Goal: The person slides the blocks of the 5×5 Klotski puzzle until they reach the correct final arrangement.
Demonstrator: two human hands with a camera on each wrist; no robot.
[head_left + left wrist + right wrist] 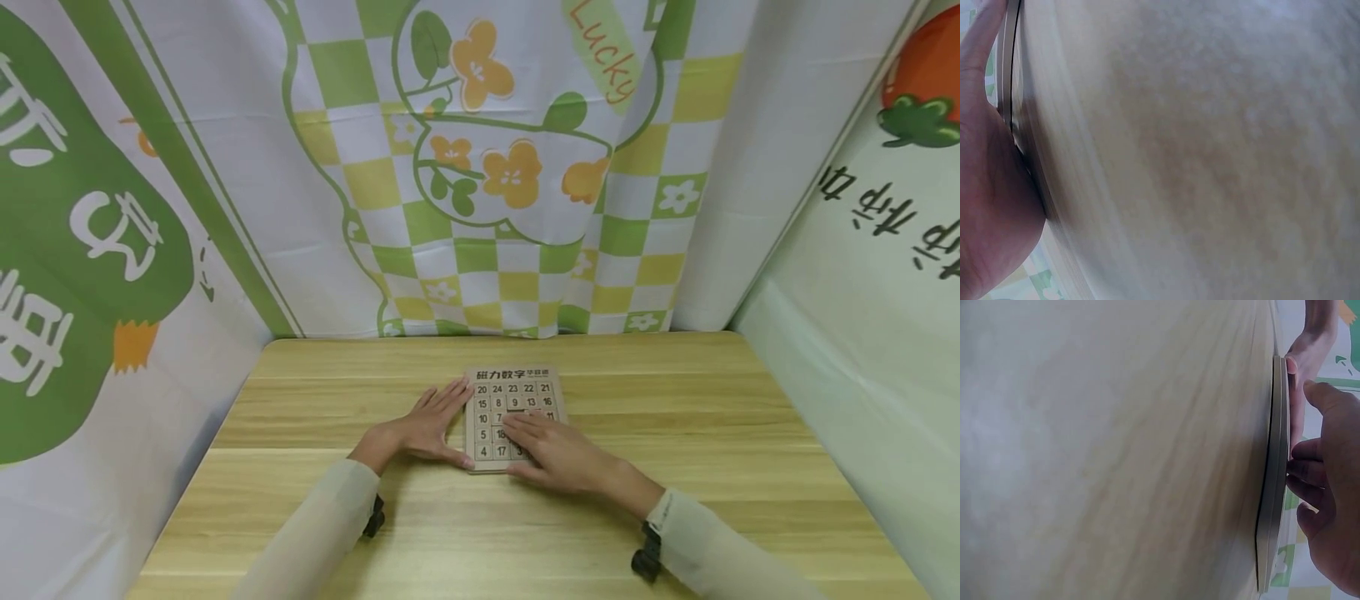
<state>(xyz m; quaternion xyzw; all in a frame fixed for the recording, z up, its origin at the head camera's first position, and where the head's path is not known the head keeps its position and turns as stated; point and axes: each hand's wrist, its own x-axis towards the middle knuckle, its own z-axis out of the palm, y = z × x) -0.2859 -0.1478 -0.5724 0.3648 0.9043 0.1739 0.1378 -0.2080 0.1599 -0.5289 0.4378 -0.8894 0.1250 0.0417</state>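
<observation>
A wood-grained table [675, 417] supports a square number-puzzle board [517, 374] toward its far edge. The board lies between the two hands. The right hand [562, 454] extends over its lower right part, fingers outstretched and fingertips on the face; the left hand [429, 425] is spread along its left edge, thumb at the near corner. Numbered tiles [498, 403], partly covered by the right hand, form rows.

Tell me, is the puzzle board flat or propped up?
Flat: in the right wrist view, the edge of the puzzle board lies along the table.
</observation>
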